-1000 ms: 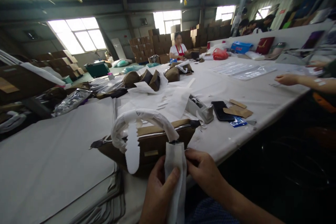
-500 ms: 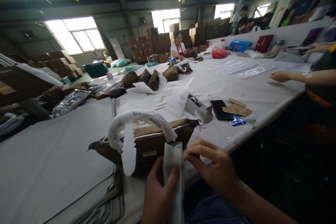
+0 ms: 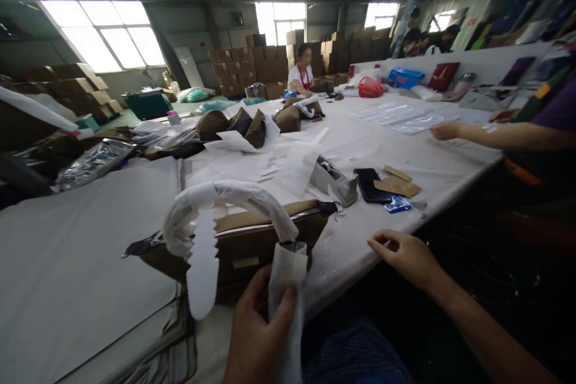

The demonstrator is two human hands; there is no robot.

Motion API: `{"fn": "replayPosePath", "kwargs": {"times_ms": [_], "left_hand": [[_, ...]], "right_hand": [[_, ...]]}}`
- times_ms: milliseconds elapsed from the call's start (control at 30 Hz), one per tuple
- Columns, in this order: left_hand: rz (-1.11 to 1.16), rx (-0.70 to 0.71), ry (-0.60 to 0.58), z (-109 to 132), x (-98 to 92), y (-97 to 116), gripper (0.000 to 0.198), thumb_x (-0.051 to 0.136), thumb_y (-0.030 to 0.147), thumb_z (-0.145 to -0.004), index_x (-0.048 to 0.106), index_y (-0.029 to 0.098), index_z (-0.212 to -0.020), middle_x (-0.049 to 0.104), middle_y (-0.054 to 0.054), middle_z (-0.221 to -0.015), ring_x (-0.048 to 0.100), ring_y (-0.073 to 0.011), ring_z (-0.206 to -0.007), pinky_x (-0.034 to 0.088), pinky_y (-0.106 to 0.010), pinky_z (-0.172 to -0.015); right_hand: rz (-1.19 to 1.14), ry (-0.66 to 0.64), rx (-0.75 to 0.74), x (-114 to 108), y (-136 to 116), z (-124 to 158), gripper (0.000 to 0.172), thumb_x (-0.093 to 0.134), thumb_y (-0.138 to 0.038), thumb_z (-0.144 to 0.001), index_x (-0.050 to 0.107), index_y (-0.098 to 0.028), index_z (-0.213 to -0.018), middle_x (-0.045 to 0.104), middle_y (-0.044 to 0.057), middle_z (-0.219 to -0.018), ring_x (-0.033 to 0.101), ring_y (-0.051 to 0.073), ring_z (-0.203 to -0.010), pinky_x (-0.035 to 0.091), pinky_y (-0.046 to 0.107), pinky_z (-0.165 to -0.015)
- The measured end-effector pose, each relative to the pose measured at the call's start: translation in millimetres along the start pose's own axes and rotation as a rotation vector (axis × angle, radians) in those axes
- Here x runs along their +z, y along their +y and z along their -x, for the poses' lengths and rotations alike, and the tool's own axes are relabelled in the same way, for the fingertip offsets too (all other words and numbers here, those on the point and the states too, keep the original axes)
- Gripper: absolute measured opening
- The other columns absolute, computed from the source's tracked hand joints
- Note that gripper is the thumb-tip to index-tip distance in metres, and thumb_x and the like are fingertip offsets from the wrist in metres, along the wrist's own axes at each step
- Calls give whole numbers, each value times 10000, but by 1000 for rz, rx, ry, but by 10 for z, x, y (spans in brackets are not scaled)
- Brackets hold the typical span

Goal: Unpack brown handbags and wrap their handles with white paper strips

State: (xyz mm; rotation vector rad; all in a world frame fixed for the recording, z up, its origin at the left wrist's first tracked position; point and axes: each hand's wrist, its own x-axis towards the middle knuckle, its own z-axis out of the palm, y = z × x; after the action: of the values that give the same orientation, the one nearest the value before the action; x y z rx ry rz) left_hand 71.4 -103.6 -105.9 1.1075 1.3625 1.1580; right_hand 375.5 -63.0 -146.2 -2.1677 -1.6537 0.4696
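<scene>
A brown handbag [image 3: 252,248] with a silver zip lies on the table in front of me. Its handle [image 3: 243,197] arches up, wrapped in white paper, and a white strip with a toothed edge [image 3: 204,270] hangs from the wrapping. My left hand [image 3: 265,324] is closed round a white paper-wrapped strap [image 3: 290,270], thumb on top, below the handle's near end. Apart from the bag, my right hand [image 3: 407,255] hovers by the table edge, fingertips together, with nothing visible in them. A grey tape dispenser [image 3: 335,183] stands beyond the bag.
A black phone [image 3: 371,185], brown card pieces [image 3: 398,183] and a blue packet [image 3: 398,204] lie right of the dispenser. Stacked grey-white sheets [image 3: 90,252] cover the left. More brown bags [image 3: 252,126] sit further back. A co-worker's arm [image 3: 477,134] reaches in from the right.
My right hand has come away from the wrapped strap and moved right. My left hand keeps its hold. The view has shifted slightly, and the co-worker's arm reaches further left.
</scene>
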Motion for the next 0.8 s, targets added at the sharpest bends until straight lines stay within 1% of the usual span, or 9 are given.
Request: {"fn": "replayPosePath", "kwargs": {"times_ms": [167, 233, 267, 333, 367, 500, 600, 700, 800], "left_hand": [[-29, -17, 21, 0, 4, 20, 479, 783, 517, -695, 716, 188, -1037, 781, -43, -963, 708, -228, -913, 529, -240, -802], [-39, -32, 14, 0, 2, 17, 501, 781, 535, -691, 713, 186, -1044, 783, -42, -944, 713, -230, -895, 532, -242, -795], [-42, -40, 11, -1, 0, 14, 511, 778, 544, -690, 712, 185, -1048, 784, -42, -935, 715, -232, -889, 534, -244, -792], [-44, -46, 8, -6, -7, 8, 526, 777, 553, -687, 712, 186, -1058, 785, -46, -940, 719, -241, -897, 538, -248, -794], [-42, -46, 7, -10, -11, 6, 530, 778, 554, -686, 712, 185, -1061, 785, -50, -949, 720, -247, -908, 540, -253, -802], [-47, -53, 2, -27, -29, 7, 559, 777, 575, -673, 712, 174, -1056, 785, -65, -976, 716, -273, -946, 538, -281, -845], [-51, -63, -15, -32, -39, 9, 559, 777, 586, -668, 710, 173, -1039, 784, -72, -1002, 713, -276, -940, 533, -287, -857], [-57, -61, -18, -29, -39, 4, 558, 772, 589, -678, 702, 179, -1049, 785, -67, -989, 710, -270, -930, 524, -288, -871], [-60, -45, -9, -27, -33, -16, 559, 772, 594, -679, 708, 183, -1054, 786, -64, -965, 710, -273, -937, 522, -287, -873]], "right_hand": [[183, -30, 7, 31, 65, -96, 221, 576, -413, -850, 677, -231, -774, 735, 57, -847, 667, 263, -777, 371, 321, -611], [208, -28, -19, -13, 75, -185, 194, 620, -409, -819, 658, -222, -852, 721, 71, -882, 661, 272, -790, 357, 319, -617], [208, -27, -28, -39, 94, -239, 236, 656, -419, -791, 646, -216, -911, 713, 77, -896, 658, 274, -793, 359, 317, -621], [177, -56, -53, -85, 156, -349, 371, 721, -454, -733, 621, -205, -989, 702, 68, -867, 650, 259, -759, 375, 309, -619], [147, -89, -77, -104, 195, -394, 390, 734, -474, -717, 621, -202, -972, 697, 52, -829, 643, 243, -732, 391, 303, -616], [14, -232, -208, -192, 337, -431, 292, 633, -491, -793, 679, -203, -799, 702, 23, -746, 648, 208, -725, 477, 286, -676], [-31, -280, -257, -363, 357, -346, 262, 617, -415, -782, 770, -216, -860, 760, 33, -819, 680, 222, -724, 518, 306, -707], [-23, -168, -247, -609, 237, -343, 240, 656, -364, -760, 804, -252, -912, 788, 47, -945, 706, 279, -867, 521, 353, -811], [-50, 101, -221, -782, -18, -571, 293, 607, -414, -858, 780, -256, -1034, 762, 59, -1093, 685, 289, -994, 474, 378, -942]]}}
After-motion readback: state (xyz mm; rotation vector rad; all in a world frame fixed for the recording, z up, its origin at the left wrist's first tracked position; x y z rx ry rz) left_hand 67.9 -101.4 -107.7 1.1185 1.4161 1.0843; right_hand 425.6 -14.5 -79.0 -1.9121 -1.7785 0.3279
